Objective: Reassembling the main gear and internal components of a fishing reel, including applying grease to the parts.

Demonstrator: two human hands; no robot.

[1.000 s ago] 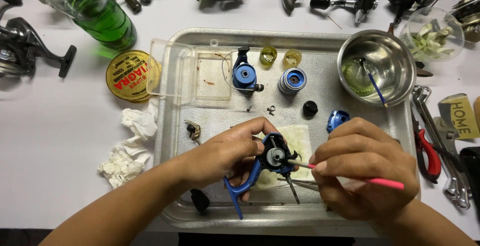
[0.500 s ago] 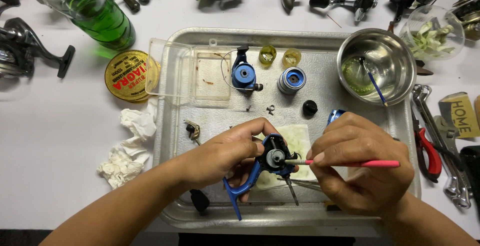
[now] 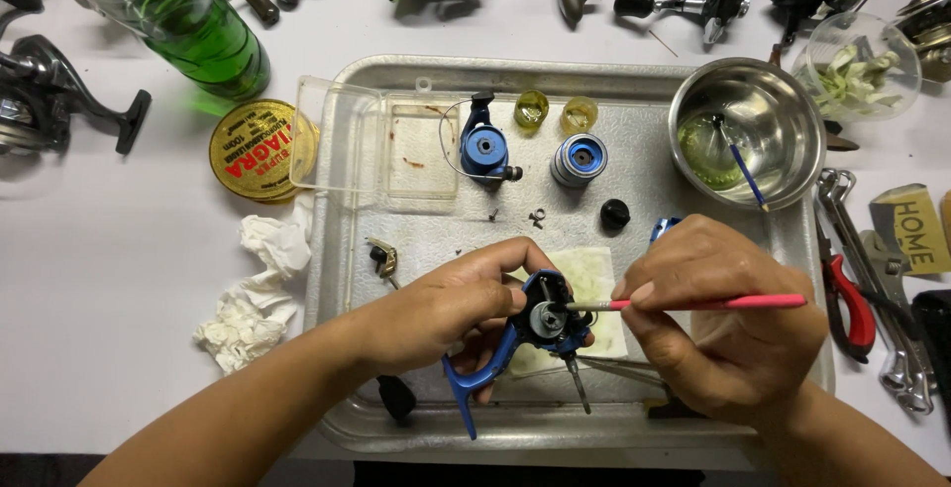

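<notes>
My left hand [image 3: 451, 306] grips a blue and black fishing reel body [image 3: 540, 326] over the front of a metal tray [image 3: 342, 210]. Its blue stem points down toward the tray's near rim. My right hand [image 3: 728, 319] holds a thin pink brush [image 3: 708, 303] nearly level, with the tip touching the round grey gear housing on the reel body. A stained white cloth pad [image 3: 589, 284] lies under the reel.
On the tray sit a blue rotor [image 3: 484, 147], a silver-blue spool [image 3: 579, 159], a black knob [image 3: 615, 214], two yellow caps, a clear plastic lid [image 3: 376, 145] and a steel bowl [image 3: 753, 130]. Around it lie a green bottle [image 3: 193, 26], gold tin [image 3: 260, 149], crumpled tissues [image 3: 253, 294], red pliers [image 3: 854, 304] and other reels.
My right hand has tilted the pink brush from a downward slant to nearly level, and its tip stays at the reel's gear housing. My left hand has hardly moved.
</notes>
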